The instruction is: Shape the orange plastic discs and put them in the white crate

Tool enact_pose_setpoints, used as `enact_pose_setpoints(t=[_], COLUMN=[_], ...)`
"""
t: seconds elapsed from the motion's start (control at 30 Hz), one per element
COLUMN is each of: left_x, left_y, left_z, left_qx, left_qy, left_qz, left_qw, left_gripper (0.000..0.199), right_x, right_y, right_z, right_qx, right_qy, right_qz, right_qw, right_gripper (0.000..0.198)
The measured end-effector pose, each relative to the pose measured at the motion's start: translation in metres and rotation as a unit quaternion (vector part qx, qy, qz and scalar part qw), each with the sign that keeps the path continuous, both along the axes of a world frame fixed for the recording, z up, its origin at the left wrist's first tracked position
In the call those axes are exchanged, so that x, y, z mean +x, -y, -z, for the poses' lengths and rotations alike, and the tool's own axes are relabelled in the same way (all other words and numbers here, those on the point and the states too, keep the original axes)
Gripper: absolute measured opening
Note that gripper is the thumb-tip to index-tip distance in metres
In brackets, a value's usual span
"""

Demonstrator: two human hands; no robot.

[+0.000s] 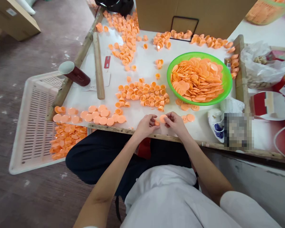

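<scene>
Where the right hand (175, 123) pinches it, an orange disc (162, 118) juts leftward.

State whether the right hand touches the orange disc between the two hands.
Touching: the head view shows the right hand pinching the orange disc at its edge.

We see bright, diffuse light whitening the tabletop (82, 99) and small glints on the orange discs (103, 120); wide-angle distortion stretches the edges, and a pixelated patch (237, 131) hides detail at lower right.
</scene>
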State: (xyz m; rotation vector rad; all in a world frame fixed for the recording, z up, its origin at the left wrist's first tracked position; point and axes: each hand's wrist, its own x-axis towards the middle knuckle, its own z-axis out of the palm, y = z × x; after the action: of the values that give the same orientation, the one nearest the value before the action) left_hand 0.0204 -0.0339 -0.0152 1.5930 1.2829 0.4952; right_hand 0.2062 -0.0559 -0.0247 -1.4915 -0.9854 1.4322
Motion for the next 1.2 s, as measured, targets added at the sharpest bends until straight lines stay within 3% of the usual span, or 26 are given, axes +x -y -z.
enact_pose_setpoints(t=[0.1,0.23,0.47,0.9,1.2], left_x=[-0.006,-0.008,-0.003,-0.001,-0.001], left_y=[-0.003,-0.007,-0.008,-0.012,-0.016], left_z=[-0.001,-0.011,-0.013,-0.012,-0.014], left_qx=[-0.042,-0.074,-0.168,-0.240,-0.244], left_qy=[0.032,0.046,0.040,0.095,0.064], left_qz=[-0.010,-0.055,-0.071,-0.112,-0.100], left_qw=[0.999,0.995,0.982,0.960,0.963], left_gripper=[0.052,0.029,0.020,0.014,0.021], right_x=[-0.003,-0.010,-0.018,-0.019,-0.023], right_y=[0.000,-0.003,-0.014,-0.017,-0.020], right_z=[0.005,0.004,-0.016,-0.018,-0.022], right_qx=[0.015,0.025,0.031,0.013,0.006], right_qy=[0.032,0.087,0.255,0.266,0.300], right_qz=[-0.027,-0.081,-0.149,-0.168,-0.187], right_qw=[0.999,0.993,0.955,0.949,0.935], right_gripper=[0.026,0.023,0.015,0.016,0.016])
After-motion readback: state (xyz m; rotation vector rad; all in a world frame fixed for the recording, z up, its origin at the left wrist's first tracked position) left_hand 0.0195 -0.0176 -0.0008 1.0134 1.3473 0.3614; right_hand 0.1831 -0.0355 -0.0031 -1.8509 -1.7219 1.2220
